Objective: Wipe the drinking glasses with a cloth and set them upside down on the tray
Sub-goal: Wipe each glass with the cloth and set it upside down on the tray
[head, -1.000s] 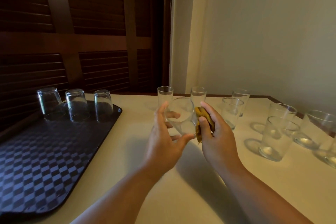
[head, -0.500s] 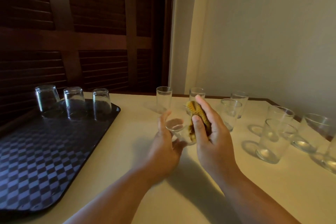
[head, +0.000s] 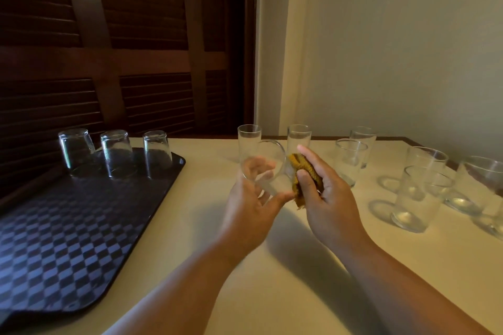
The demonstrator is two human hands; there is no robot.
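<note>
Clear glossy glasses, nubby mustard cloth, matt cream tabletop, semi-gloss checkered plastic tray, dark wood shutters.

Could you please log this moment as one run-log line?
step: wiping | left hand: holds glass | right hand: presses cloth to glass | tray: three glasses upside down

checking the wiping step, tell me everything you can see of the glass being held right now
The held glass is a clear, plain tumbler, empty as far as shows. It is off the table, tilted with its round mouth facing up and toward the camera. The left hand grips it from below, fingers visible through the wall. The mustard-yellow cloth, bunched in the right hand, presses against its right side. Its edges are slightly blurred.
</note>
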